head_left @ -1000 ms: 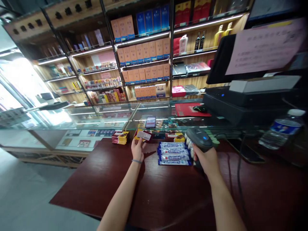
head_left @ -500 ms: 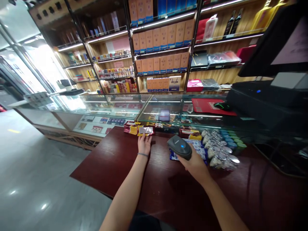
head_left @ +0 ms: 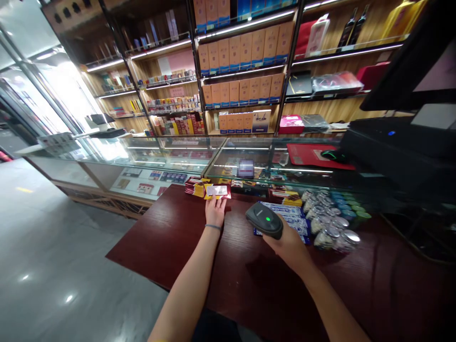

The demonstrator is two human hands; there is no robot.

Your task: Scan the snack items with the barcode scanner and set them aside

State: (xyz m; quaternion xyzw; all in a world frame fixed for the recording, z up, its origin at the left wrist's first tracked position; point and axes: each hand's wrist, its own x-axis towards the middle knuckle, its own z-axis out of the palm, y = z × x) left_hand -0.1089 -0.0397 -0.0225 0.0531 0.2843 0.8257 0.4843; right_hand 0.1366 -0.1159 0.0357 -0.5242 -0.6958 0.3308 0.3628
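My left hand (head_left: 215,213) holds a flat red-and-yellow packet (head_left: 222,192) by its lower edge, with a white label facing me. Part of the packet is hidden behind the fingers. Just left of it lies a stack of similar packets (head_left: 195,187). My right hand (head_left: 285,242) is wrapped round a dark barcode scanner (head_left: 264,219), its head turned toward the left and a green light lit on top. Beneath and beyond the scanner are blue-and-white packets (head_left: 294,216) on the dark red-brown table (head_left: 156,237).
Clear jars with silver lids (head_left: 329,232) and green and blue containers (head_left: 351,206) stand at the right. More red-and-yellow packets (head_left: 285,196) lie by the glass display counter (head_left: 245,153). A monitor (head_left: 399,66) rises on the right, near a mouse (head_left: 334,155) on a red mat (head_left: 306,154).
The light on the scanner has turned from blue to green. The label on the packet in my left hand shows more clearly. Both hands stay in nearly the same place; the view shifts slightly.
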